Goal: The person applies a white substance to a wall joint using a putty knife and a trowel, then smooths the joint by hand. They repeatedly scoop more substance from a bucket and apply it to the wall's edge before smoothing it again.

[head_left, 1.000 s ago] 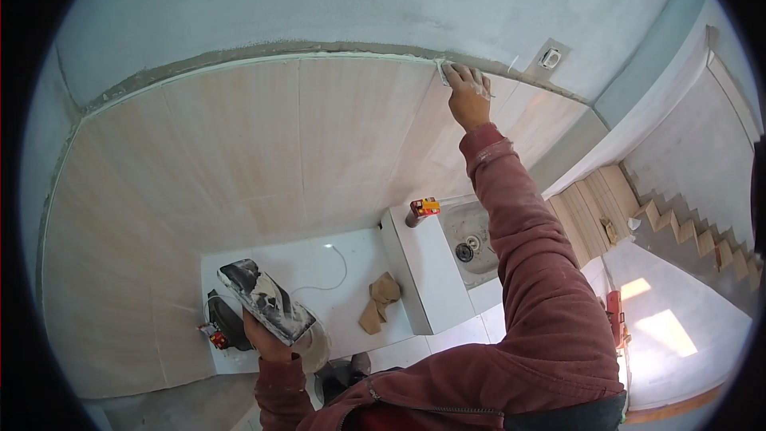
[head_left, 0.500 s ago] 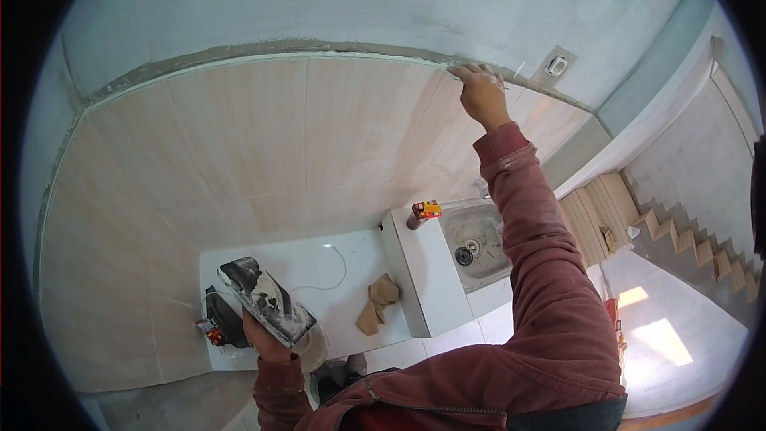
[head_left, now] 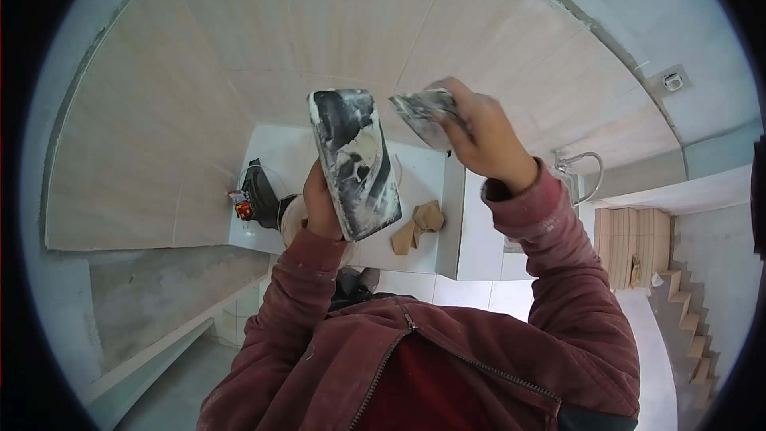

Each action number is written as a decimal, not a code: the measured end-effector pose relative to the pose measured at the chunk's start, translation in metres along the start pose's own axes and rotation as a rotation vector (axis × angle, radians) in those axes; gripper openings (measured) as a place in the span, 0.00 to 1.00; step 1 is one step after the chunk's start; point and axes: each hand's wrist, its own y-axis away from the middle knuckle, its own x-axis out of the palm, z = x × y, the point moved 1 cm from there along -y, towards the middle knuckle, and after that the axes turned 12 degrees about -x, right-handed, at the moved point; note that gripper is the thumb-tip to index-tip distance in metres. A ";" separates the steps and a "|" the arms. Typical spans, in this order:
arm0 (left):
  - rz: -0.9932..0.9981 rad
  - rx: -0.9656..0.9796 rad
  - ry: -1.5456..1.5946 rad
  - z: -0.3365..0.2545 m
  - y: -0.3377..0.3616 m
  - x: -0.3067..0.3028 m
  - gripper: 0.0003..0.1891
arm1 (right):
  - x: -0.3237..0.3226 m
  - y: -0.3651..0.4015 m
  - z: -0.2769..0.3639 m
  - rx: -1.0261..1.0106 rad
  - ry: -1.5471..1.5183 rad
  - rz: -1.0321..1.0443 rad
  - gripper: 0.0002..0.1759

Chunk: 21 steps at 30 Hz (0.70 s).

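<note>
My left hand [head_left: 319, 205] grips a dark rectangular board [head_left: 357, 164] from its far side and lower edge. Whitish paste [head_left: 361, 152] is smeared across the board's face. Just to the right, my right hand [head_left: 485, 129] pinches a thin, paste-smeared scraper blade [head_left: 427, 114], slightly blurred. The blade and the board are apart, with a small gap between them. Behind both hands stands the tiled wall [head_left: 343, 16], with pale beige tiles and thin joints.
A white counter [head_left: 271, 144] lies below, with a dark bag [head_left: 262, 195], a brown cloth [head_left: 417, 227] and a round bucket [head_left: 295, 219]. To the right are a tap [head_left: 594, 175], a wall socket [head_left: 673, 80], stacked boards [head_left: 630, 239] and stairs [head_left: 696, 335].
My right hand has come down from the wall's top edge to beside the board. My left hand has raised the board. The view has shifted, showing more of the jacket.
</note>
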 end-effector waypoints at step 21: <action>0.161 0.400 -0.681 0.041 -0.086 0.051 0.14 | -0.155 0.082 -0.078 0.481 -0.234 -0.897 0.12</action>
